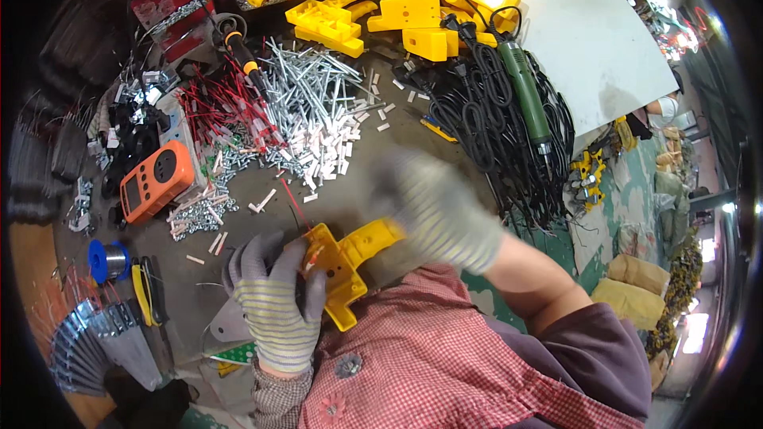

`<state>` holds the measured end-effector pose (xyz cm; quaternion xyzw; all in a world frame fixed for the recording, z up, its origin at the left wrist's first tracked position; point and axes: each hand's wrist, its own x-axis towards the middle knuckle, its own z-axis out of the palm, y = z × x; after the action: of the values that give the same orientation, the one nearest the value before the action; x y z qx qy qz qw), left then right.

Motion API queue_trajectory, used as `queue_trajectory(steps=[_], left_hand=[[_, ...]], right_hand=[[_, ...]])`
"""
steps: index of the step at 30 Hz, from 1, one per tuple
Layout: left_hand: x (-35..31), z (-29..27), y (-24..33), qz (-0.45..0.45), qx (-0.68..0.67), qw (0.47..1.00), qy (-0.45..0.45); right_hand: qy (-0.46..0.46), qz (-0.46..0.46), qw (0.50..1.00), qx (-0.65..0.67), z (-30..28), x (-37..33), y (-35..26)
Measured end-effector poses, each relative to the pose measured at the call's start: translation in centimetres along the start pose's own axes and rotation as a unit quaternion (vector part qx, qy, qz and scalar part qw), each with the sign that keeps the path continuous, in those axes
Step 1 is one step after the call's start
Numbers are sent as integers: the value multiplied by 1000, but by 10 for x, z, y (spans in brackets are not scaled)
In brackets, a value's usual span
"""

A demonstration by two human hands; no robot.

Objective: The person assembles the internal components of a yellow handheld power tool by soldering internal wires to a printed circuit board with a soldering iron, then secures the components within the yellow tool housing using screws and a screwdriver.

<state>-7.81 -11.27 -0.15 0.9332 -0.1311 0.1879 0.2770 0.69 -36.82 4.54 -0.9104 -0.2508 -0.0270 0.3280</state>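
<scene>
My left hand (276,294), in a grey and yellow striped glove, grips one end of a yellow plastic housing half (343,280) at the table's near edge. The housing lies hollow side up, and a red wire (295,205) runs out past its far corner. Over the housing's handle end hovers my right hand (433,206), gloved alike and smeared by motion; its fingers cannot be made out. Beyond my hands lies a pile of metal rods (306,79) mixed with small white pieces (322,147).
Black cords (477,103) and a green tool (523,91) lie at the right, yellow housings (405,12) at the back. An orange meter (159,181), loose screws (195,214), a solder spool (109,260) and yellow-handled pliers (143,292) are at the left. A white board (588,40) spans the far right.
</scene>
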Motion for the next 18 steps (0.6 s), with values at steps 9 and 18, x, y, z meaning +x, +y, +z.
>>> queue_trajectory(steps=[9,18], left_hand=[[-14,-11,-16,-11,-27,1000,-5],[-22,-49,-25,-41,19,987,-151]], right_hand=[[34,78,981,-173,-110,-46,102],[180,128,878,424,-105,15,21]])
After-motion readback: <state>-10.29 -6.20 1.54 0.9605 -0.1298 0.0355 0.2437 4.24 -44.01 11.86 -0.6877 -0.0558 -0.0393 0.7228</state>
